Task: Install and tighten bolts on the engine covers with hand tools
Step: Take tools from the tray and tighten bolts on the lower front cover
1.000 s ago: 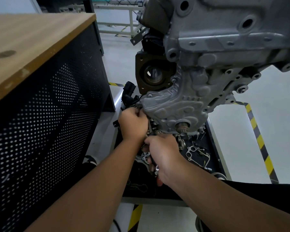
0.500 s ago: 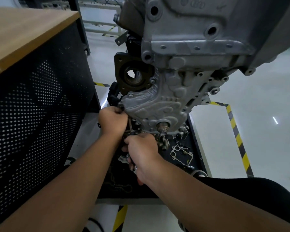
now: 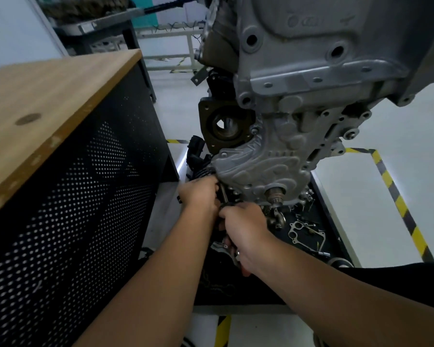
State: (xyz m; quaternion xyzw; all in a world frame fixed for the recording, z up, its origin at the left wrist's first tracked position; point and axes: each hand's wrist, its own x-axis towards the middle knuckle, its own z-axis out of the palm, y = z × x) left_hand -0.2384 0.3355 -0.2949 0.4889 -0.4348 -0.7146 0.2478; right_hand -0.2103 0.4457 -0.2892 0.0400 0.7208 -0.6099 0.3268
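A grey cast engine [image 3: 311, 83] hangs in front of me, with its ribbed lower cover [image 3: 258, 169] facing me. My left hand [image 3: 201, 194] is closed at the cover's lower left edge, around the top of a thin metal tool shaft [image 3: 223, 194]. My right hand [image 3: 246, 229] sits just below it, gripping the tool's handle, whose lower end pokes out under the palm. The bolt under the tool's tip is hidden by my left hand. A crank stub [image 3: 274, 194] sticks out to the right of the hands.
A black perforated cabinet with a wooden top [image 3: 50, 101] stands close on the left. Under the engine lies a black tray [image 3: 328, 236] with a gasket [image 3: 296, 229] and small loose parts. Yellow-black tape [image 3: 396, 199] marks the pale floor at the right.
My head has tilted and shifted, so the engine and hands sit differently in view. Both hands stay on the tool at the cover's lower left edge.
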